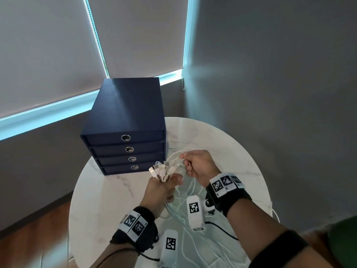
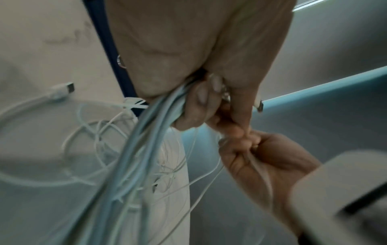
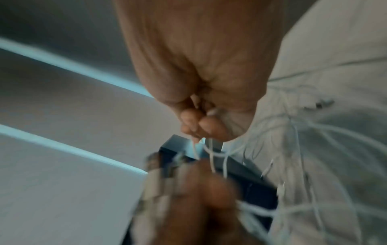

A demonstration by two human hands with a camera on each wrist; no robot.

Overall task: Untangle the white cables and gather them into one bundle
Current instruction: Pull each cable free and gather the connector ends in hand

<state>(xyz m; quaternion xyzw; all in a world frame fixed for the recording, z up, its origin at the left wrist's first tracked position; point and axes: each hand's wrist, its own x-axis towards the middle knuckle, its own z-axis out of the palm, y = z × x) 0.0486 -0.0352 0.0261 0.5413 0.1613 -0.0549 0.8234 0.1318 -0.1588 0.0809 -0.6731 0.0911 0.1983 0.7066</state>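
Head view: left hand (image 1: pixel 162 187) fists the cables (image 1: pixel 164 172) just below their plugs, above the table (image 1: pixel 241 151); right hand (image 1: pixel 199 167) pinches one strand. Advice: keep the fist firm, feed that strand through gently, avoid yanking knots tight.

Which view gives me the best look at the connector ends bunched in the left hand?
The head view: the connector ends fan out above the left hand, sharp and unobstructed. The left wrist view looks from behind the palm, showing mostly the cords below the grip and one plug tip. The right wrist view shows them only as a blur.
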